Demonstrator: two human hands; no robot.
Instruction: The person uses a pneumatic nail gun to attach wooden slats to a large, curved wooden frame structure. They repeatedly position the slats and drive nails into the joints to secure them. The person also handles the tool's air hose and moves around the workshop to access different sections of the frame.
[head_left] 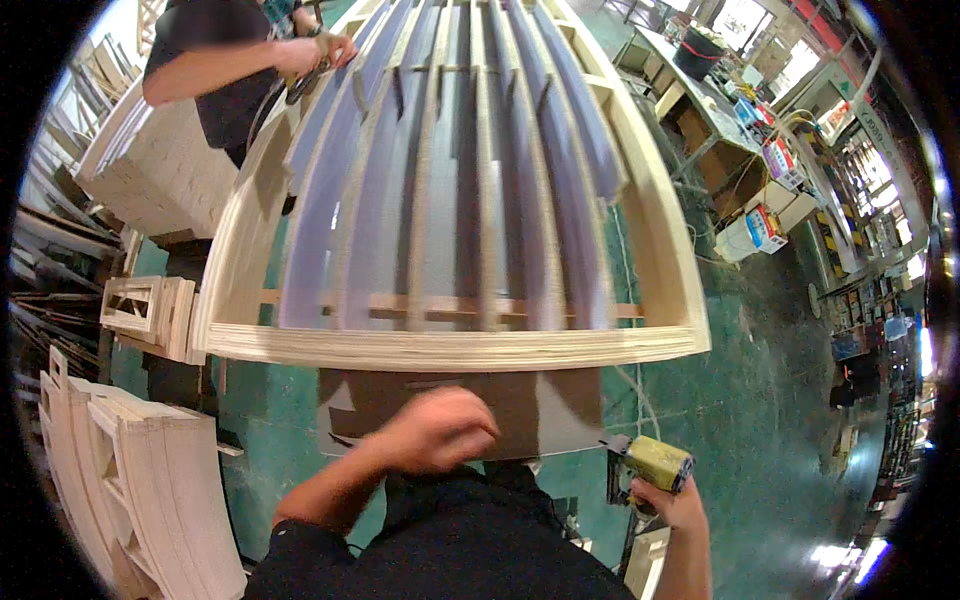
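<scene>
My right hand (672,500) grips a yellow and black nail gun (655,462) by its handle, low on the right side. The gun's nose points left, below the front rail of a large pale wooden frame (455,345). My left hand (440,430) is in front of my body, just short of that rail and apart from it. Its fingers look curled in, slightly blurred, and hide whatever may be in them. Long upright slats (487,250) run lengthwise inside the frame, with purplish-grey faces showing between them.
A co-worker's hands (318,52) hold a tool at the frame's far left side. Stacked wooden parts (150,480) stand at the near left, with smaller frames (150,310) behind. At the right is a workbench (690,90) with a black bucket (698,52). A hose (640,395) hangs near the gun.
</scene>
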